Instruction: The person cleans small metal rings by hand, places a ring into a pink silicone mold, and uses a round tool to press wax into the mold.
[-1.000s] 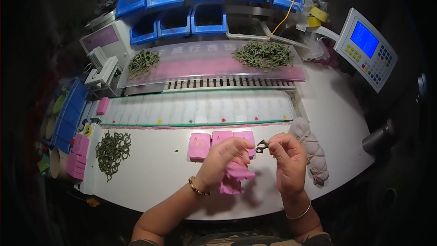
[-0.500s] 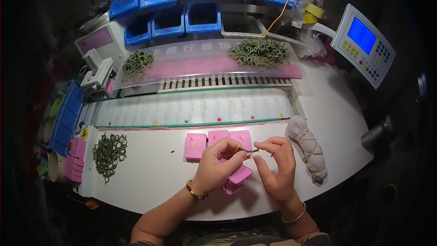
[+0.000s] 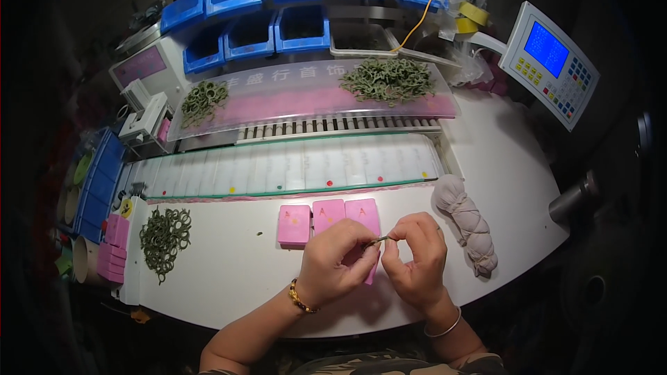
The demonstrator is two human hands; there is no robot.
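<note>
My left hand is closed, thumb and forefinger pinching one end of a thin dark-green wax piece. At the other end, the closed thumb and forefinger of my right hand grip it. Below the fingers a sliver of a pink mould block shows; my left hand hides most of it, and I cannot tell whether that hand holds it. Just beyond my hands, three pink mould blocks stand in a row: a left one, a middle one and a right one.
A heap of green rings lies at the left. Further green heaps sit on a translucent sheet. A twisted cloth bundle lies to the right. Behind are a glass-topped panel, blue bins and a keypad screen.
My right hand's fingers have closed onto the green wax piece's free end. Both hands have drawn together, and the pink block beneath them is now mostly hidden.
</note>
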